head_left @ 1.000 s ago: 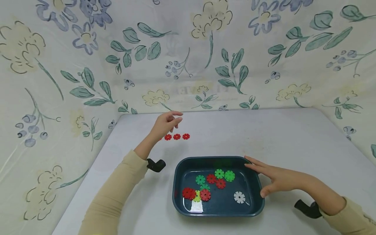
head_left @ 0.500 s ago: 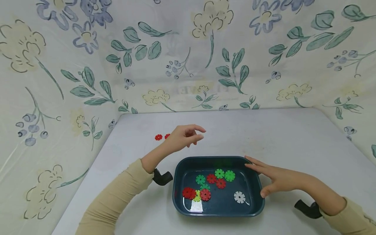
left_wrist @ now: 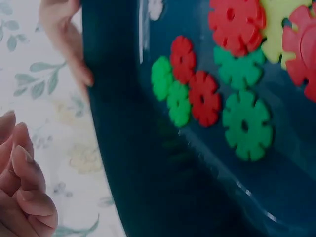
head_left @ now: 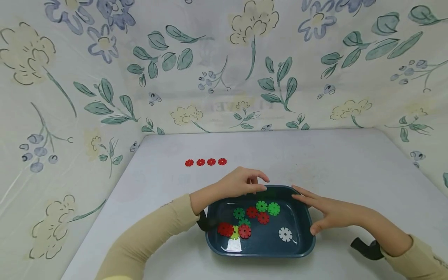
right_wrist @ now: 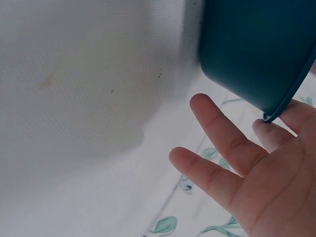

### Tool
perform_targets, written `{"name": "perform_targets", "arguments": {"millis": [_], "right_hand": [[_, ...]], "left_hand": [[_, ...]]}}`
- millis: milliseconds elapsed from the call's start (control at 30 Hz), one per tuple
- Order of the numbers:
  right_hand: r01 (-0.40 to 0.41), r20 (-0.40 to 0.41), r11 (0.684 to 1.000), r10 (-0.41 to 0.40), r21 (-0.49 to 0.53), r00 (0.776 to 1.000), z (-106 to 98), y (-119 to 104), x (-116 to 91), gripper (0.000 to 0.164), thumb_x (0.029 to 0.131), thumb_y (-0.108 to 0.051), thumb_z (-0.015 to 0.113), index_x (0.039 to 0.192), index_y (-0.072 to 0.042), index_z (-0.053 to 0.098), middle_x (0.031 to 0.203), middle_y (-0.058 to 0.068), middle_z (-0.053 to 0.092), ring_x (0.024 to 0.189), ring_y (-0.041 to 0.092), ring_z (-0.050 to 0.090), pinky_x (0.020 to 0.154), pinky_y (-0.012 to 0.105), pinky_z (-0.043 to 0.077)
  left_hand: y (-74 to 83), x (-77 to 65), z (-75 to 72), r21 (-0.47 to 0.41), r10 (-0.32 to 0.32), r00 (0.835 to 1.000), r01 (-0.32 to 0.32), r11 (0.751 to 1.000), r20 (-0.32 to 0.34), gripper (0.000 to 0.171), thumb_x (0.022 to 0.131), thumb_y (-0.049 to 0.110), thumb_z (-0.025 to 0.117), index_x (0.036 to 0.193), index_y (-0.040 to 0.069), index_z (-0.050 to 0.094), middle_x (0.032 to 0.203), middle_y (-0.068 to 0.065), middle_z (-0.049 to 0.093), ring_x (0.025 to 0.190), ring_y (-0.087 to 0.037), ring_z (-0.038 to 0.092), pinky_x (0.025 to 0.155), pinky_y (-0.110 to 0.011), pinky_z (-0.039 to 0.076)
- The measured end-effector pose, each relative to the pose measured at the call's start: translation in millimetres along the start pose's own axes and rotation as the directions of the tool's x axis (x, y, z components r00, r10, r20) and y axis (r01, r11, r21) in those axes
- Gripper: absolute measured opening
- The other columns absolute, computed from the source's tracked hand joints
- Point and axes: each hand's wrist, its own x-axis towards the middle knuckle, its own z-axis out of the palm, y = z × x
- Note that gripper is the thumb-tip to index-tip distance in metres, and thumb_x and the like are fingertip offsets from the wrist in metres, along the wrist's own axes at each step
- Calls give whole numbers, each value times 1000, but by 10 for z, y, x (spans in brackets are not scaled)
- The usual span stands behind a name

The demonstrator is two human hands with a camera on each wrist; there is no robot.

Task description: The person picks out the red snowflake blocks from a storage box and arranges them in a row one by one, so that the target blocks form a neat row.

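A dark blue tray holds several notched plastic discs: red discs, green discs, a yellow disc and a white disc. Over the tray's far left rim hovers my left hand, fingers loosely bent and nothing between them. In the left wrist view its fingertips appear beside the tray wall. My right hand rests against the tray's right rim with fingers spread. From the right wrist view, some of its fingers extend below the rim, along the outer wall.
Beyond the tray, several red discs lie in a row on the white table. A flower-patterned cloth hangs along the table's back and left side. Black wrist mounts stick out beneath the forearms.
My left hand has moved right and toward me, from the row of red discs to the tray's far rim. The whole row now shows. My right hand has stayed in place.
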Motion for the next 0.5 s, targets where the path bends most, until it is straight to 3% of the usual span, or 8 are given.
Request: {"name": "perform_targets", "arguments": {"millis": [133,233,500], "right_hand": [[-2,5,1000,2,-4,1000,-3,5,-8,90,75,-35,72,145,-8,22,151,20,5,128,51,20,90,63,33],[0,8,1000,0,-8,1000,0,14,-6,89,75,-35,71,145,-8,22,152,17,3,129,51,21,90,62,34],[9,11,1000,-9,-25,1000,-3,35,-1,90,75,-35,71,145,-6,21,151,18,3,128,48,27,89,54,41]], "left_hand": [[44,65,97,61,-10,993,2,998,118,30,87,22,62,114,9,62,75,-3,65,63,-7,54,58,-17,44],[52,103,162,101,-44,977,24,995,207,32,87,23,63,116,10,61,74,2,62,62,-4,52,59,-16,44],[-43,178,337,198,-124,906,45,979,405,36,83,22,68,117,12,61,71,6,60,61,-3,52,59,-14,44]]}}
